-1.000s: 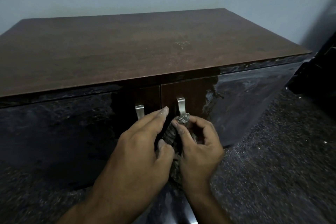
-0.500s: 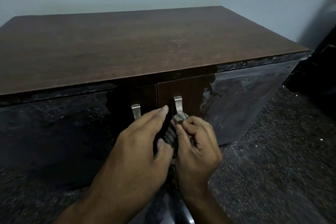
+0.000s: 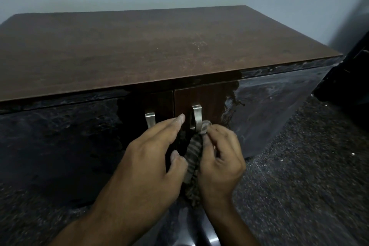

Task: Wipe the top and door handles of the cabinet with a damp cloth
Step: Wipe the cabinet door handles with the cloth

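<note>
A low cabinet with a brown wooden top (image 3: 139, 50) and glossy dark doors fills the view. Two metal door handles sit at the middle: the left handle (image 3: 150, 119) and the right handle (image 3: 197, 115). A striped grey cloth (image 3: 194, 151) hangs along the lower part of the right handle. My right hand (image 3: 219, 158) pinches the cloth's upper end against that handle. My left hand (image 3: 157, 158) rests on the left door with fingers stretched out, its thumb touching the cloth; the lower part of both handles is hidden behind my hands.
A pale wall stands behind the cabinet. Dark speckled floor (image 3: 299, 166) lies to the right, and a black object (image 3: 351, 78) stands at the right edge beside the cabinet's end.
My right hand has shifted slightly right and up with the cloth along the right handle. The view has tilted, so the cabinet appears a little lower. My left hand has stayed in place.
</note>
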`<state>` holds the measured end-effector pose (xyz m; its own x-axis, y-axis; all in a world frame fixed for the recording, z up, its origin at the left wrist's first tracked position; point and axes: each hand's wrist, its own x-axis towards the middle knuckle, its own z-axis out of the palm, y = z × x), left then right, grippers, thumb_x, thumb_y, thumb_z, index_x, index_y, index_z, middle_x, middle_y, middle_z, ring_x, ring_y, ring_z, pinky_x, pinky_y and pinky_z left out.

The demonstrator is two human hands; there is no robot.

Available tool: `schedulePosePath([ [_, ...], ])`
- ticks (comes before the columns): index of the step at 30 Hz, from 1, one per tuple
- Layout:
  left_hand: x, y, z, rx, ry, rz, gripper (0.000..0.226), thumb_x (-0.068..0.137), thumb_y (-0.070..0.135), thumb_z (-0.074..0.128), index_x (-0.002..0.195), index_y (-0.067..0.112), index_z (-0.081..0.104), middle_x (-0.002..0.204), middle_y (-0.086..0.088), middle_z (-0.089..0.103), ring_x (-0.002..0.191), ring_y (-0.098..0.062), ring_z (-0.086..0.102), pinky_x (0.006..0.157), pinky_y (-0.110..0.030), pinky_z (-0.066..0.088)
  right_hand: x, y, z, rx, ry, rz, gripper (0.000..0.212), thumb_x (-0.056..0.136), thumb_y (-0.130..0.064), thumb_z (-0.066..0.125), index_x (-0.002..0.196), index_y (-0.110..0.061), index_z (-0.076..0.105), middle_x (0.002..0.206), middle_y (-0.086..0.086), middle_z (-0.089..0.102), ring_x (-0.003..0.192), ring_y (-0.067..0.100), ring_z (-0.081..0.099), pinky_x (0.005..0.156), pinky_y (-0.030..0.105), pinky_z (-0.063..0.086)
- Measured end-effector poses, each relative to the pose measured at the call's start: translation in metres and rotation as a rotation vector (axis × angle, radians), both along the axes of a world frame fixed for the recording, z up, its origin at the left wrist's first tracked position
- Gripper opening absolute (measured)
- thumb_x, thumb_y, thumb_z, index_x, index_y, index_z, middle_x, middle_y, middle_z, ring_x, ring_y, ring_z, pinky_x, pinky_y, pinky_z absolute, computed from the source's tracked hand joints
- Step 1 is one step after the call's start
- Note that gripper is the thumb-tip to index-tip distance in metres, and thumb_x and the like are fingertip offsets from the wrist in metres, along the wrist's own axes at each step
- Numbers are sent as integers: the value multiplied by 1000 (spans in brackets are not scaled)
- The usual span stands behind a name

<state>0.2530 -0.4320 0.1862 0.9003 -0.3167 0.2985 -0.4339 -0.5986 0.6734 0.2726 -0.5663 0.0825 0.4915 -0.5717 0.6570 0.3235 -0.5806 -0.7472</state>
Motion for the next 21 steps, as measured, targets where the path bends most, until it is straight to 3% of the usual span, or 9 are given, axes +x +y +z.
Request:
schedulePosePath([
  [2, 0, 1, 0, -16, 11, 1, 63, 83, 21, 57, 143, 33, 45, 141, 26, 46, 127, 18, 35, 102, 3, 21, 2, 0, 3, 77, -1, -3, 9, 84, 9, 73, 91, 5, 75, 95, 9, 70, 94, 2, 66, 83, 8, 51],
  [7, 0, 3, 3, -112, 9, 21, 55, 85, 16, 60, 138, 31, 52, 135, 22, 55, 123, 16, 45, 103, -6, 31, -4, 25, -8, 378, 144, 25, 16, 80, 7, 80, 76, -8, 74, 81, -1, 68, 77, 1, 67, 67, 8, 50],
  [10, -1, 4, 2, -150, 8, 34, 56, 83, 10, 60, 135, 28, 55, 133, 21, 57, 121, 13, 49, 102, -10, 36, -2, 45, -9, 490, 177, 49, 11, 81, 0, 81, 76, -8, 76, 80, -3, 69, 77, 9, 70, 65, 22, 57],
  [13, -2, 5, 3, -162, 4, 31, 56, 81, 9, 58, 134, 28, 57, 132, 21, 58, 120, 11, 51, 102, -11, 37, 0, 59, 2, 430, 98, 51, 10, 83, 2, 80, 81, -8, 78, 84, -5, 70, 81, 13, 71, 69, 31, 60],
  [17, -2, 5, 3, -149, -2, 32, 60, 75, 14, 54, 134, 25, 58, 131, 20, 58, 120, 11, 51, 101, -12, 38, 1, 57, -3, 190, -21, 65, 10, 82, 11, 77, 86, 2, 77, 90, 7, 69, 88, 10, 68, 74, 25, 59],
  [19, -2, 5, 4, -144, -2, 29, 60, 75, 16, 53, 134, 25, 57, 132, 20, 58, 121, 11, 51, 102, -14, 39, 0, 52, -10, 360, 60, 41, 14, 83, 10, 76, 80, -4, 75, 89, 6, 69, 85, 8, 69, 73, 24, 59],
  [21, -3, 5, 5, -140, 9, 25, 60, 76, 17, 54, 136, 27, 56, 133, 21, 57, 122, 12, 49, 103, -13, 38, -2, 50, -13, 552, 128, 8, 26, 83, 10, 76, 76, -15, 72, 87, 5, 69, 81, 1, 69, 68, 13, 56],
])
